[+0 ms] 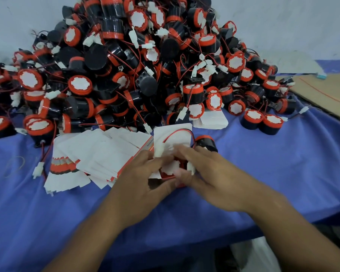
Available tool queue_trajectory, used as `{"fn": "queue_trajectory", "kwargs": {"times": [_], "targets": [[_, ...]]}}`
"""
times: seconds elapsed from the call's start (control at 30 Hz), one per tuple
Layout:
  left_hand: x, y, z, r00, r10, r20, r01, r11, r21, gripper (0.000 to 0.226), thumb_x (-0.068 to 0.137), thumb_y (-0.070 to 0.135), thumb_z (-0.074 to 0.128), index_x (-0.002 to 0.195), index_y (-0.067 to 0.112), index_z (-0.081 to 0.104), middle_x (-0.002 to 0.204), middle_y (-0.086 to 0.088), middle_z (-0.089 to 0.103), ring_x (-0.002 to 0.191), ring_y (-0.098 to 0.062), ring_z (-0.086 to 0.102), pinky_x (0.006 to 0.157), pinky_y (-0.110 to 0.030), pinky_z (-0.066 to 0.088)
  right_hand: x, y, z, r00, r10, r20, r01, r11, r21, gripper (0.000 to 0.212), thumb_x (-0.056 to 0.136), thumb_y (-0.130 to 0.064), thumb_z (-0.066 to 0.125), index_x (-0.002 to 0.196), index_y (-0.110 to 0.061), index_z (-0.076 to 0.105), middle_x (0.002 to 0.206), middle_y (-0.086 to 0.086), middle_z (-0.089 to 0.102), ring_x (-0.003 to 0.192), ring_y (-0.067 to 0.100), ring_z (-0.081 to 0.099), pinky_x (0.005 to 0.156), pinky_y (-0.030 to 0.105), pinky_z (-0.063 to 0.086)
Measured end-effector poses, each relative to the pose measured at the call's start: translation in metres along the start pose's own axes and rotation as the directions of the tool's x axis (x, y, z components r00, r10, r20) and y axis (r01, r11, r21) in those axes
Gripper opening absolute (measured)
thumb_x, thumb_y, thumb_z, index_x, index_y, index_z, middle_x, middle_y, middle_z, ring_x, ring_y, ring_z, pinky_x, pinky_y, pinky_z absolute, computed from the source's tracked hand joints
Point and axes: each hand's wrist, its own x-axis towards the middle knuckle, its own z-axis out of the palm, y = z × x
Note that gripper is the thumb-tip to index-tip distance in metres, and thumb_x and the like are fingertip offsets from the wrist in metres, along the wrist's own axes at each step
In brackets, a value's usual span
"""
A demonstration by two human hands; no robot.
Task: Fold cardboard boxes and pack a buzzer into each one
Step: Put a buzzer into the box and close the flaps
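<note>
We were seating a buzzer (171, 168) in the box (182, 141) at 6 o'clock of the pile (145, 65), left hand (143, 173) in a closed grip round the box, right hand (206, 173) blurred over the buzzer, its grip untellable; next, we judged, the wire (177, 131) needed tucking in and the box closing.

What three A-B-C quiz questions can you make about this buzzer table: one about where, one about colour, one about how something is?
1. Where are the flat box blanks? A left of the left hand; B in a basket; C on the floor.
2. What colour is the tablecloth? A green; B blue; C yellow.
3. How is the box that the left hand and right hand hold? A flat; B open, with a buzzer inside; C taped shut.

Answers: A, the blanks fan out beside the left hand. B, the cloth is blue. B, the lid flap stands up behind the buzzer.
</note>
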Motion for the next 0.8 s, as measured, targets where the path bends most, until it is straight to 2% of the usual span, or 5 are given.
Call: {"fn": "queue_trajectory", "kwargs": {"times": [0.13,0.33,0.47,0.67,0.8], "targets": [[0.001,0.003,-0.001,1.000,0.009,-0.015,-0.007,0.997,0.073,0.059,0.082,0.067,0.055,0.133,0.038,0.059,0.108,0.019,0.047,0.103,-0.006,0.052,0.085,-0.029,0.052,-0.006,0.009,-0.010,0.978,0.156,-0.138,-0.160,0.987,-0.020,0.071,0.100,-0.061,0.023,0.161,-0.025,0.015,0.086,-0.015,0.052,0.083,-0.001,0.050,0.068,0.016,0.037],[0.000,0.008,0.000,1.000,0.013,-0.022,-0.009,0.990,0.139,0.063,0.081,0.067,0.051,0.135,0.036,0.058,0.105,0.019,0.043,0.100,-0.005,0.050,0.085,-0.021,0.049,-0.008,0.013,-0.019,0.896,0.222,-0.385,-0.191,0.975,0.116,0.036,0.101,-0.054,0.034,0.113,-0.024,0.050,0.072,-0.003,0.062,0.071,0.011,0.059,0.057,0.029,0.042],[0.000,0.010,0.002,0.999,0.021,-0.031,-0.016,0.987,0.160,0.059,0.082,0.063,0.051,0.131,0.034,0.061,0.104,0.015,0.041,0.098,-0.009,0.051,0.085,-0.026,0.050,-0.010,0.011,-0.023,0.917,0.213,-0.338,-0.129,0.958,0.256,0.022,0.100,-0.045,0.045,0.100,-0.024,0.052,0.085,-0.013,0.074,0.084,0.007,0.070,0.069,0.022,0.052],[-0.001,0.009,0.003,0.999,0.026,-0.021,-0.022,0.983,0.180,0.058,0.082,0.065,0.048,0.133,0.038,0.058,0.112,0.014,0.042,0.102,-0.008,0.050,0.087,-0.028,0.051,-0.013,0.011,-0.028,0.949,0.227,-0.218,-0.140,0.925,0.354,0.024,0.088,-0.059,0.059,0.092,-0.037,0.070,0.057,0.008,0.053,0.046,0.021,0.043,0.043,0.039,0.039],[-0.001,0.009,0.002,0.999,0.033,-0.017,-0.029,0.982,0.188,0.061,0.082,0.066,0.046,0.134,0.037,0.058,0.115,0.015,0.043,0.104,-0.006,0.047,0.089,-0.025,0.049,-0.017,0.013,-0.029,0.988,0.141,-0.060,-0.092,0.860,0.502,0.031,0.103,-0.053,0.044,0.116,-0.036,0.066,0.087,-0.005,0.069,0.079,0.012,0.062,0.075,0.028,0.051]]}}
